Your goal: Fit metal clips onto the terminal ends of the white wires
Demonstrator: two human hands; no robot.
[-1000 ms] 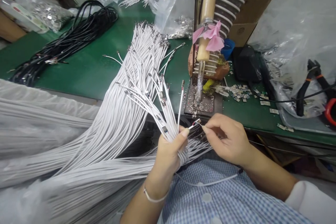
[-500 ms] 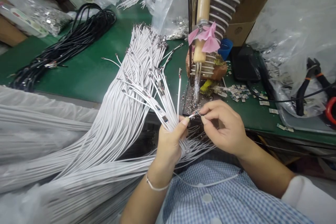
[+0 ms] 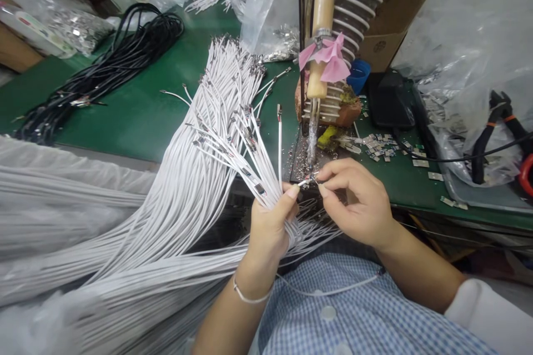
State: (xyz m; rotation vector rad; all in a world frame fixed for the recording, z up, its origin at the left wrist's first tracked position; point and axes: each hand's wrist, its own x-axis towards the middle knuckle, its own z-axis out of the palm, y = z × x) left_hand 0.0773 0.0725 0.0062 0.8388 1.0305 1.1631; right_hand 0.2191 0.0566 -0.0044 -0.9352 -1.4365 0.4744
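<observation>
Fingers of my left hand are wrapped round a bundle of white cables with small metal connectors on their ends. One cable end sticks out to the right past my left thumb, its coloured wires and connector just below the tip of the soldering iron. Whether tip and connector touch, I cannot tell. Thumb and forefinger of my right hand pinch a thin strand that looks like solder wire, at that connector. The wooden-handled iron is mounted tip down, a pink cloth tied round it.
A large sheaf of white cables runs across the green table. Black cables lie at left. Small connector parts are scattered right of the iron, near black-handled cutters. A spiral hose rises behind.
Both hands have brought the cable end up and slightly left, close under the iron's tip. A single upright cable in the bundle has shifted left. The grip of both hands stays closed.
</observation>
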